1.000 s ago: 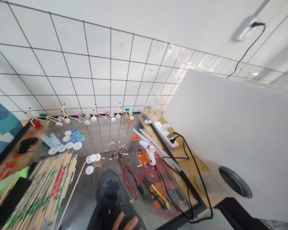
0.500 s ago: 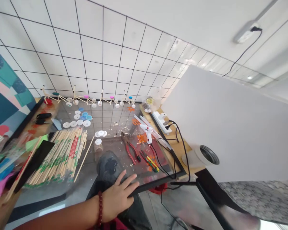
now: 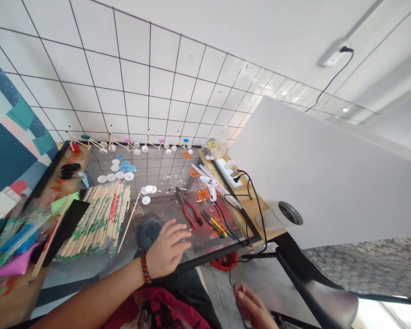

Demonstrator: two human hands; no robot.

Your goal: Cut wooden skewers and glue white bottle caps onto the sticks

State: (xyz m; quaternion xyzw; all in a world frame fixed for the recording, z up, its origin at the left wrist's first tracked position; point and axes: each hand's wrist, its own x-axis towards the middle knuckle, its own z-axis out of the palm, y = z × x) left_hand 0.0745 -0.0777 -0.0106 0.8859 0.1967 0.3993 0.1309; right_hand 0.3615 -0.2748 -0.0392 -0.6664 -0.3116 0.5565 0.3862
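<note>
My left hand [image 3: 168, 249], with a red bead bracelet on its wrist, hovers over the near edge of the glass-topped table. Its fingers are slightly bent and apart, and it holds nothing. Low on the right, beyond the table edge, my right hand [image 3: 250, 305] has its fingers curled together; no object shows in it. Nearest the left hand are red-handled pliers [image 3: 188, 211], smaller cutters [image 3: 208, 224] and a yellow craft knife [image 3: 219, 227]. A white glue gun [image 3: 210, 186] lies behind them. Left of the hand lie a single wooden stick [image 3: 128, 224] and bundled wrapped chopsticks [image 3: 92, 219].
White discs [image 3: 119, 175] and blue discs [image 3: 128, 168] lie beyond the chopsticks. Several small stick models with disc wheels [image 3: 157, 145] line the back edge. A power strip [image 3: 229, 172], black cables [image 3: 260, 214] and a jar [image 3: 281, 214] occupy the right side. A red basket [image 3: 223, 261] is below.
My left hand has lifted and shifted slightly left and up, its fingers bending more. My right hand has come into view at the lower right. The camera view has shifted a little.
</note>
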